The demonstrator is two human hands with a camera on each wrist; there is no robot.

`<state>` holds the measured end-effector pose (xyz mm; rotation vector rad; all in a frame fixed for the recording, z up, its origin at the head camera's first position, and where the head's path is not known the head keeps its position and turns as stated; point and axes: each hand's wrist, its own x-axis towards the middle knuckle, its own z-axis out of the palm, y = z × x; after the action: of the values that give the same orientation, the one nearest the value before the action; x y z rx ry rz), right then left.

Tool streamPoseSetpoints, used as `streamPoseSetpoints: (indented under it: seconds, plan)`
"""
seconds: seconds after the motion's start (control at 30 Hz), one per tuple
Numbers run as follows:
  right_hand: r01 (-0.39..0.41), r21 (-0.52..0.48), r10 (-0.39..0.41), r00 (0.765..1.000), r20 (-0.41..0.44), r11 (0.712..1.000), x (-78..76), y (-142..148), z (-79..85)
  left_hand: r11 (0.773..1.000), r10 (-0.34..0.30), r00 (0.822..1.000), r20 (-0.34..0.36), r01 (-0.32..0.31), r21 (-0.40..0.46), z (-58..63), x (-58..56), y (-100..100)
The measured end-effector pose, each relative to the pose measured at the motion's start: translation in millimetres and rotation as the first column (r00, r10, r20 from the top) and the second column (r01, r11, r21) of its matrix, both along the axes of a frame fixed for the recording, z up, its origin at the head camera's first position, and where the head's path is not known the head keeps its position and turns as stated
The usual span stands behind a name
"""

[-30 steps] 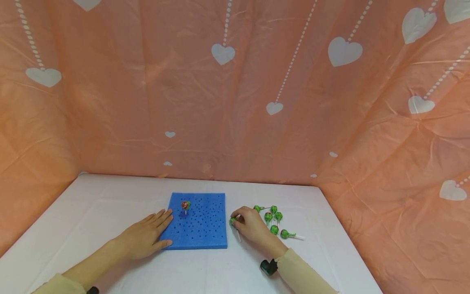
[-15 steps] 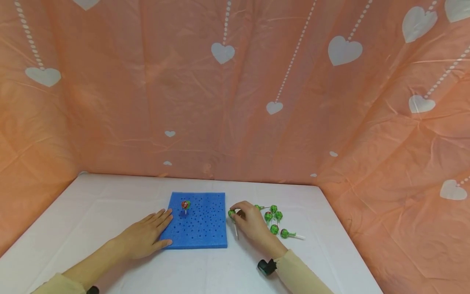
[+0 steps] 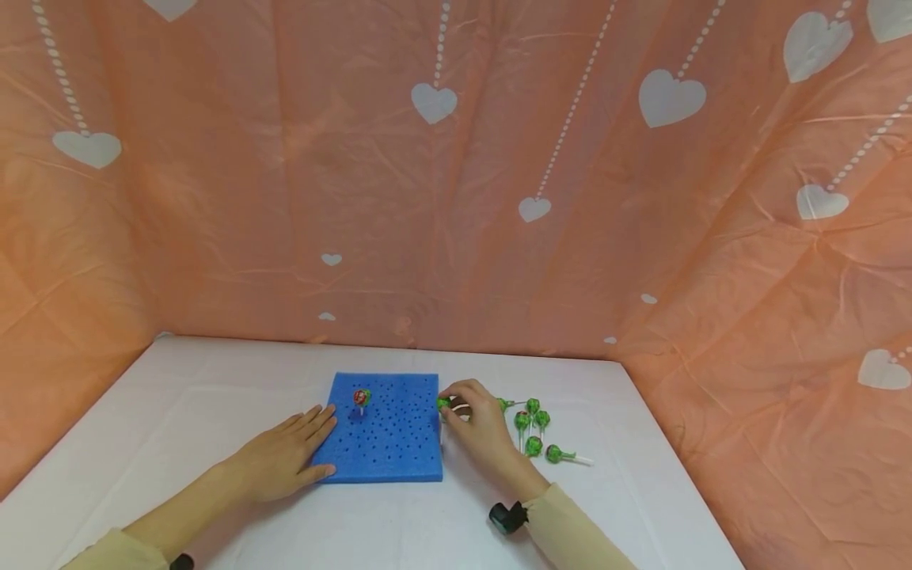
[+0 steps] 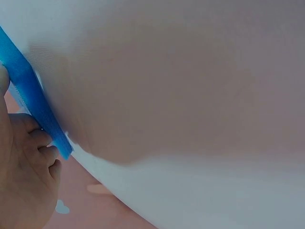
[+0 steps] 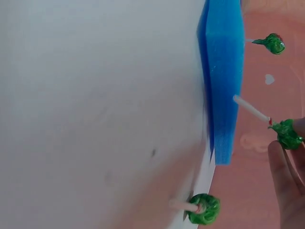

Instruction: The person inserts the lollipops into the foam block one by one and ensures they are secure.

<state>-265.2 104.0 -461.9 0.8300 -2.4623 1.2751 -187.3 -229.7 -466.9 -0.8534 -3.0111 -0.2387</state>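
Note:
A blue foam block (image 3: 385, 459) dotted with small holes lies on the white table. One red and green lollipop (image 3: 362, 397) stands upright in its upper left part. My left hand (image 3: 278, 459) rests with straight fingers on the block's left edge. My right hand (image 3: 484, 423) pinches a green-wrapped lollipop (image 5: 288, 135) by its candy head at the block's right edge. The white stick of that lollipop points down toward the block, its tip overlapping the block's side in the right wrist view.
Several green-wrapped lollipops (image 3: 533, 446) lie loosely on the table to the right of my right hand. One lollipop (image 3: 554, 454) lies a bit apart, stick to the right. An orange curtain (image 3: 385, 237) with white hearts encloses the table's back and sides.
My right hand has lifted the lollipop and moved it left, up to the block's right edge, with its stick swinging more upright. My left hand has stayed in place.

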Motion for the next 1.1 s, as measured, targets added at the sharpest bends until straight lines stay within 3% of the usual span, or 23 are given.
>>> streamPoseSetpoints:
  seconds: [0.3, 0.77, 1.1]
  plan:
    - [-0.035, -0.104, 0.028, 0.997, -0.069, 0.994, -1.8, -11, 1.8, 1.000, -0.007, 1.000, -0.006, 0.007, -0.004, 0.1, 0.6, 0]
    - [-0.141, -0.227, 0.094, 0.974, -0.206, 0.964, -8.2, -35, 1.7, 1.000, -0.005, 1.000, -0.012, 0.005, -0.001, -1.1, -0.2, -1]
    - [-0.122, -0.248, 0.097, 0.989, -0.112, 0.961, -7.5, -51, 0.6, 1.000, 0.017, 1.000, 0.009, -0.017, -0.007, 0.0, 0.8, 1]
